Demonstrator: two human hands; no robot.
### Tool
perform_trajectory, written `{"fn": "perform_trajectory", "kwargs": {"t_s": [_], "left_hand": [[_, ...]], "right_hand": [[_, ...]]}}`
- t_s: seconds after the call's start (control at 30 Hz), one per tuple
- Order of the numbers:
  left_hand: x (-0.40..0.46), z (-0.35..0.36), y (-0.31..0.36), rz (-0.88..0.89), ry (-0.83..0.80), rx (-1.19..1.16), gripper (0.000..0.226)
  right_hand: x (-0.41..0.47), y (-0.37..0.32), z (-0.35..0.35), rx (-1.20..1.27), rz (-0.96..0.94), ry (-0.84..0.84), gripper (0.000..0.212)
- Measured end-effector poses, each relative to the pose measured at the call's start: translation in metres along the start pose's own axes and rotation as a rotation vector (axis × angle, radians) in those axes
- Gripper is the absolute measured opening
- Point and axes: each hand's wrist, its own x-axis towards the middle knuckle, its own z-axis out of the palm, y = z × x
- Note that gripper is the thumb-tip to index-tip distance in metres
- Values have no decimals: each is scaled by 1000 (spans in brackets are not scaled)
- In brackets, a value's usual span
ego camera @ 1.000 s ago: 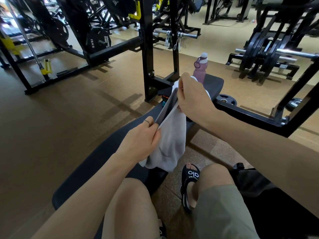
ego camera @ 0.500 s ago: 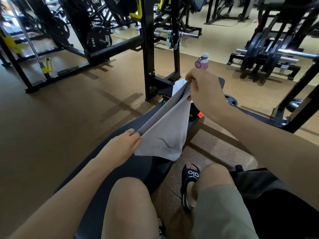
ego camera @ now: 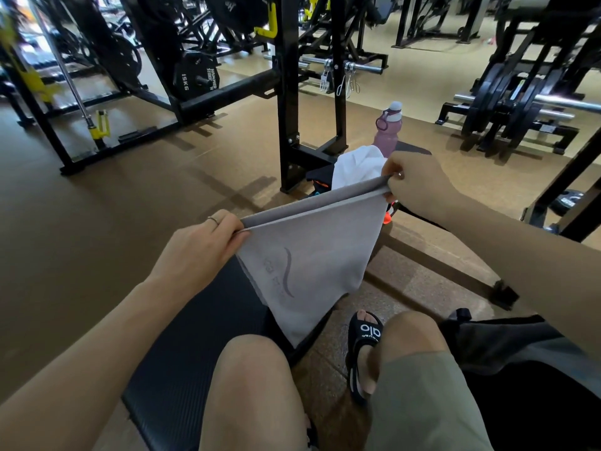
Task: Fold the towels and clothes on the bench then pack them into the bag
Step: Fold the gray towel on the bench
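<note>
A grey towel (ego camera: pixel 309 265) folded double hangs above the black bench (ego camera: pixel 182 353), stretched taut along its top edge. My left hand (ego camera: pixel 201 245) pinches its near corner and my right hand (ego camera: pixel 413 183) pinches its far corner. A curved logo shows on the towel's face. Behind it, on the bench's far end, lies a white cloth (ego camera: pixel 354 170) with dark and orange clothing (ego camera: pixel 318 185) partly hidden beneath. A black bag (ego camera: pixel 494 340) sits on the floor at my right knee.
A pink water bottle (ego camera: pixel 388 128) stands at the bench's far end. A black rack upright (ego camera: pixel 289 92) rises just left of it. Weight plates and barbells (ego camera: pixel 507 105) fill the right back. Brown floor lies open to the left. My sandalled foot (ego camera: pixel 364 349) rests beside the bench.
My hands have drawn apart, the right one rising to the right and the left one to the left. The bunched towel is now spread flat and taut between them.
</note>
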Motion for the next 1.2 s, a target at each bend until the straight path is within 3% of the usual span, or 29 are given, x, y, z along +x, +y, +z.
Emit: {"fn": "perform_trajectory", "kwargs": {"t_s": [0.1,0.3,0.43,0.6,0.73,0.83,0.9,0.97,1.03,1.2], "left_hand": [[3,-10,-4,13,3,-25,39],[6,-22,-4,-87,34,-151,28],[11,-24,0,-233,89,-333,8],[17,-33,5,-433,164,-607,8],[25,-39,17,-434,123,-725,2],[36,-39,32,-397,99,-767,1],[44,-38,42,-383,87,-810,1],[50,-37,47,-372,74,-838,2],[54,-38,49,-364,66,-854,4],[51,-39,54,-376,109,-875,14]], "right_hand": [[-2,-1,-8,-85,-56,-97,24],[5,-3,-14,61,86,-162,24],[4,-9,-15,163,132,-181,21],[7,-8,-17,288,178,-186,15],[9,-5,-12,127,186,-234,27],[-2,-20,5,-138,-23,-204,45],[-17,-45,20,58,-173,-226,42],[-32,-73,29,489,-201,-437,46],[-40,-89,33,747,-187,-566,50],[-40,-92,38,763,-261,-512,17]]}}
